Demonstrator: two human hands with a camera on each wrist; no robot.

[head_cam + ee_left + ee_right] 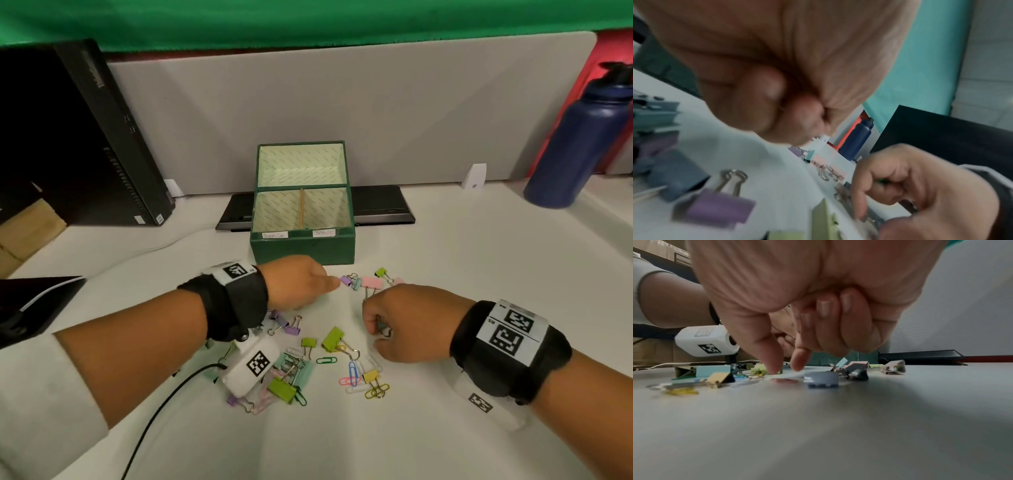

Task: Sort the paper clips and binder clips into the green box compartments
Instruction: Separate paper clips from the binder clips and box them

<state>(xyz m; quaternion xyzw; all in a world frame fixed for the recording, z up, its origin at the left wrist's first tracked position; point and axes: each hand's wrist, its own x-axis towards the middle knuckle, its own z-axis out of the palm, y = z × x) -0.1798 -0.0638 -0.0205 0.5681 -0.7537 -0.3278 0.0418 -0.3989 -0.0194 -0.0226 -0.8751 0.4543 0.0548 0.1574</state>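
- While both front compartments of the green cardboard box (303,245) look bare, the sort seems to be at its first pick, with every clip I can see lying on the white table (445,260) in front of the box
- Leftmost, the left hand (294,282) lies knuckles-up in front of the box, reaching right toward a small purple binder clip (346,281); its fingers are curled in the left wrist view, but whether they hold anything I cannot tell
- Beneath and between the wrists lies the scatter: lime, mint and purple binder clips (333,339) mixed with coloured wire paper clips (352,368)
- Further right, the right hand (407,325) hovers low, thumb and forefinger (800,360) tipped down to the table; a dark wire piece shows at the fingers, though a firm pinch is unclear
- Next, each hand probably needs a clean pinch on one clip, a lift, and a carry to the labelled compartment; the labels are too small to read
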